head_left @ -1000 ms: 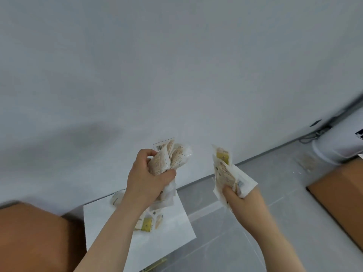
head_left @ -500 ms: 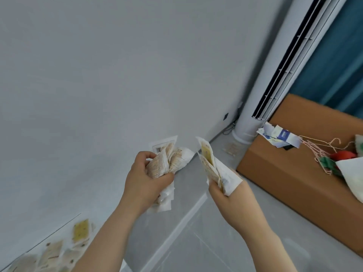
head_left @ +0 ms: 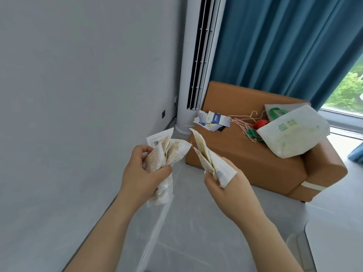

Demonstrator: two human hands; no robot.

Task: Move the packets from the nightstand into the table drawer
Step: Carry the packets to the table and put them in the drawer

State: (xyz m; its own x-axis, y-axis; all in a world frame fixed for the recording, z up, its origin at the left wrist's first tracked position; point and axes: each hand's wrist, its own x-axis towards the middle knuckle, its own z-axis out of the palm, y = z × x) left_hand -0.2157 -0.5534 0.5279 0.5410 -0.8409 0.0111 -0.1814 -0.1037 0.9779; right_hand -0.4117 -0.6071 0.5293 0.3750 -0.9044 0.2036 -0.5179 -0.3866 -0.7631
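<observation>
On my feed the left hand was clenched round a crumpled fistful of packets. Its fingers curled over the top and the thumb pressed across the front, with loose ends hanging out under the palm. The right hand pinched a flatter fan of packets by their lower corners, thumb on the near side, so the sheets stood up and splayed.

I judged both loads were held high and just apart at frame centre so that nothing slipped on the way. A tight fist suits the puffy ones, an edge pinch the flat ones. All the packets I could see were in the two hands, over the grey floor. Neither nightstand nor drawer showed. A white rounded slab at lower right might have been the desk, though I could not tell.

As for writing, the rearmost packet on the left showed a barcode on a white panel, and the beige ones carried brown print too small for me to read. On the orange sofa at centre right, a white bag bore green lettering I could not make out. The paper tags beside it had a blue label, also illegible.
</observation>
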